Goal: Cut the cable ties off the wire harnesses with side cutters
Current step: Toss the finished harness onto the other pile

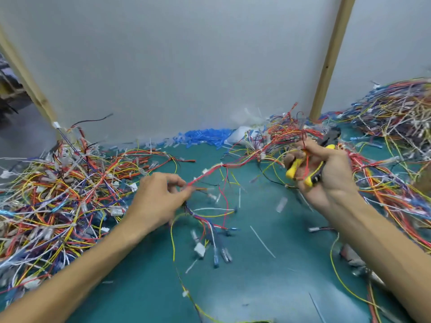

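Note:
My left hand (161,197) pinches a wire harness (210,170) of mostly red wires at mid-table. The harness stretches up and right to my right hand (326,173). Its lower end hangs below my left hand in blue, white and red leads with connectors (219,252). My right hand is closed around the yellow-handled side cutters (300,172), whose dark jaws (332,135) point away toward the wall, and its fingers also hold red wires of the harness. Cut white cable ties (262,241) lie loose on the green mat (256,287).
A big tangle of wire harnesses (60,194) covers the left of the mat, and another pile (394,117) fills the right. Blue connector sleeves (205,136) lie along the grey wall. A wooden post (331,59) stands behind my right hand.

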`<action>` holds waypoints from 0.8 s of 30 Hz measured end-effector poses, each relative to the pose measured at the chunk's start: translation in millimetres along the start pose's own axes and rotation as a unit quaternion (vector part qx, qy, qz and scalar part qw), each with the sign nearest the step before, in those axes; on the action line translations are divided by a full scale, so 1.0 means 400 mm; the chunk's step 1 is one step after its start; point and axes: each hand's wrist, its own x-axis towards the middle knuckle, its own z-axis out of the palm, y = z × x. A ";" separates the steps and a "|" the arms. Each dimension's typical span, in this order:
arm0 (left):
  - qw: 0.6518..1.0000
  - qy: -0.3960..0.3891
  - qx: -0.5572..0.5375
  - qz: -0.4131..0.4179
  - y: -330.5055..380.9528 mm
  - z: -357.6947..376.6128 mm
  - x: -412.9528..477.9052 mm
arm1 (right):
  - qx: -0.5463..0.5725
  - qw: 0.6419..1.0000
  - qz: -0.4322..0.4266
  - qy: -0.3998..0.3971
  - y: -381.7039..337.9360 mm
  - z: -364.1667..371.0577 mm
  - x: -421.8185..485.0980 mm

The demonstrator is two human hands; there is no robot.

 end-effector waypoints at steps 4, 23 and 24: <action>0.994 -0.032 -0.097 -0.042 0.054 -0.054 0.067 | -0.008 0.999 -0.030 -0.009 -0.011 -0.002 -0.001; 0.813 -0.041 -0.568 -0.122 0.225 -0.158 0.220 | -0.327 0.933 -0.137 -0.062 0.067 -0.020 -0.023; 0.797 -0.042 -0.583 -0.152 0.220 -0.161 0.222 | -0.333 0.931 -0.137 -0.063 0.067 -0.020 -0.023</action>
